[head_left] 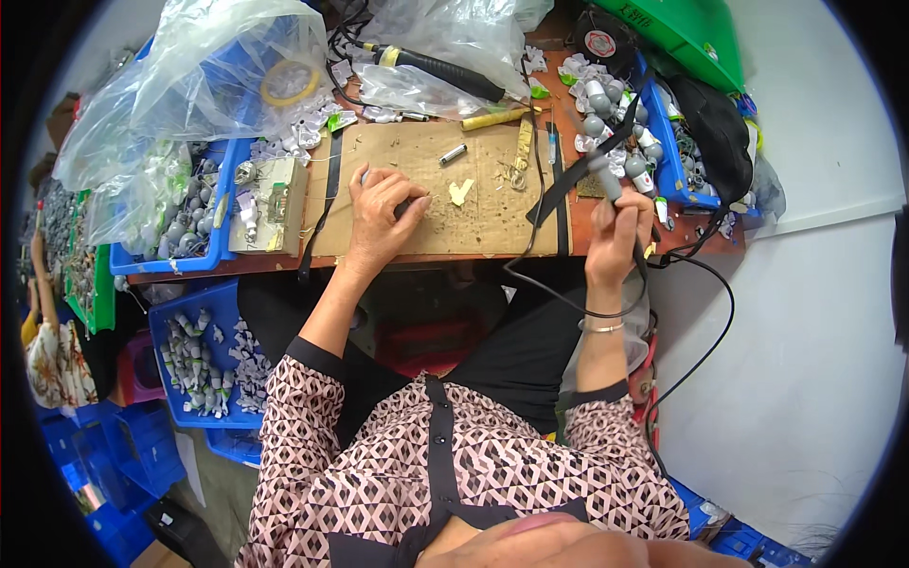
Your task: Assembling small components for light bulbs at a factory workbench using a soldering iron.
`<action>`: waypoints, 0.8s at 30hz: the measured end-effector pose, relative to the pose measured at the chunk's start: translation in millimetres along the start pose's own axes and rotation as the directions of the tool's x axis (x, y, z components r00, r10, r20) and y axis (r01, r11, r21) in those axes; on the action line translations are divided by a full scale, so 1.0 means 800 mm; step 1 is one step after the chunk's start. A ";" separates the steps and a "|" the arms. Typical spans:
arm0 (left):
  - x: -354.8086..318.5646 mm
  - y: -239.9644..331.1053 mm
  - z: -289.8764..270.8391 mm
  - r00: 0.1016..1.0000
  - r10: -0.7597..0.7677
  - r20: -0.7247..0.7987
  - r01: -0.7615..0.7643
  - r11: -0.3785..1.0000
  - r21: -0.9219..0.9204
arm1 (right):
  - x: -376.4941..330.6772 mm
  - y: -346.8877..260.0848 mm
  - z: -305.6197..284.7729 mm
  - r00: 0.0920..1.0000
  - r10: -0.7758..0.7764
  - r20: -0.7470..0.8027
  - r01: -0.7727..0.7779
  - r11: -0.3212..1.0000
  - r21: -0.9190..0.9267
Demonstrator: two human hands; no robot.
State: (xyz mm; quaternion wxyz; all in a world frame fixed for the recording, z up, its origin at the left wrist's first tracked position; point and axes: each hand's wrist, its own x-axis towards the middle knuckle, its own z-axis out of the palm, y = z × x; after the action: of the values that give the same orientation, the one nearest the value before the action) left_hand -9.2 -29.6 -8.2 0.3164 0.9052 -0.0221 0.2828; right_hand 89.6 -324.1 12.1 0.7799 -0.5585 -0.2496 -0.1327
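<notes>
My left hand [381, 210] rests on the cardboard sheet [322, 222], its fingers curled. A small dark thing [402, 207] shows between thumb and fingers, too hidden to name. At the right edge of the table, my right hand [619, 237] is raised with its fingers closed round a grey cylindrical piece [607, 182], blurred at its upper end. A black cable [568, 305] loops past that hand. Beyond my left hand, a short silver-and-black cylinder [453, 154] and yellow tape scraps [461, 192] lie on the cardboard.
Blue bins of grey bulb-like parts stand left [227, 204] and right [668, 156]. Behind are a black-handled tool [440, 71], a yellow stick [494, 118] and plastic bags [194, 71]. A black strap [578, 175] crosses the right side. A blue tray [222, 355] sits lower left.
</notes>
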 end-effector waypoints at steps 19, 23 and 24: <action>-0.002 0.004 -0.007 1.000 0.002 0.018 -0.003 1.000 0.016 | -0.057 -0.015 0.010 0.987 0.118 0.111 -0.103 0.986 -0.132; 0.004 0.005 -0.001 0.999 0.025 0.021 -0.025 1.000 -0.005 | -0.067 -0.026 -0.001 0.979 0.047 0.200 0.024 0.940 -0.340; 0.004 0.003 0.000 1.000 0.028 0.015 -0.028 1.000 0.001 | -0.072 -0.033 0.007 0.982 0.101 0.158 -0.059 0.966 -0.251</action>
State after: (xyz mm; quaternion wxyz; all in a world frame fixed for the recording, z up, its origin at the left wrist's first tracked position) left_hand -7.2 -31.4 -5.1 0.3118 0.9070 -0.0368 0.2807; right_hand 26.9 -332.1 3.8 0.6854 -0.6695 -0.2740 -0.0830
